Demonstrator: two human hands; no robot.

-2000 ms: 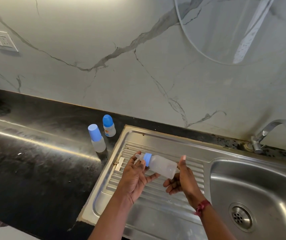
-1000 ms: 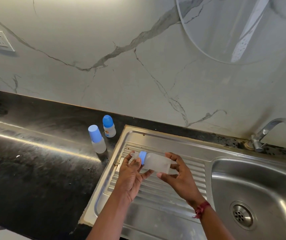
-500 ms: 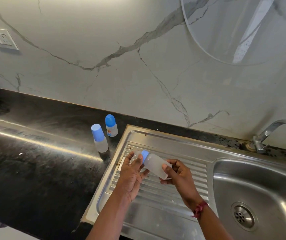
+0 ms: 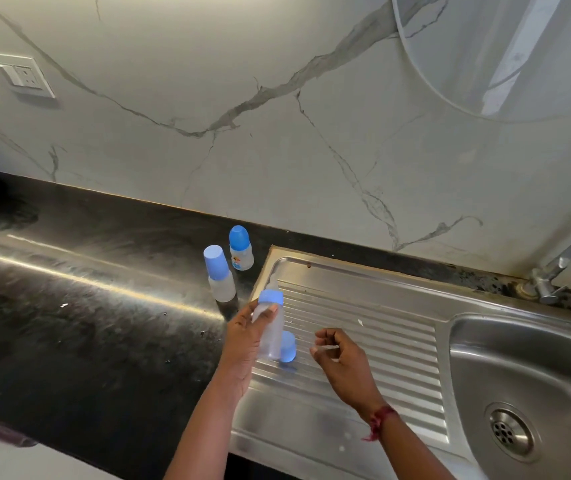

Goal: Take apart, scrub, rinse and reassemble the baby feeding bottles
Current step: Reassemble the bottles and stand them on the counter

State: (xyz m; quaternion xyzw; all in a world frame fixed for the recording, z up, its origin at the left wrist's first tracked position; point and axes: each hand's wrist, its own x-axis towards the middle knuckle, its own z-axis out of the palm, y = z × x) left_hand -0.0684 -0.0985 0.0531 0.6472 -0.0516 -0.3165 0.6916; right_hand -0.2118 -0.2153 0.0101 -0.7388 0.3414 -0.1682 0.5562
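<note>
My left hand (image 4: 242, 344) grips a clear baby bottle (image 4: 271, 336) round its body, held nearly upright over the steel drainboard (image 4: 363, 306). The bottle has a blue collar (image 4: 271, 298) with a clear teat on top. A loose blue cap (image 4: 288, 347) lies on the drainboard right behind the bottle's base. My right hand (image 4: 343, 362) hovers to the right, apart from the bottle, fingers curled, pinching a thin pale strip (image 4: 327, 348) whose nature I cannot tell. Two capped bottles stand on the black counter: one plain (image 4: 221, 277), one with a printed label (image 4: 241, 250).
The sink basin (image 4: 519, 358) with its drain (image 4: 511, 434) lies to the right, the tap (image 4: 554, 268) behind it. The black counter (image 4: 87, 323) stretches left. A wall socket (image 4: 22, 76) and a round mirror (image 4: 502, 53) are on the marble wall. A white fleck (image 4: 360, 322) sits on the drainboard.
The bottle went from lying across both hands to nearly upright in my left hand alone. My right hand let go of its base and drew away to the right. The blue cap came into view.
</note>
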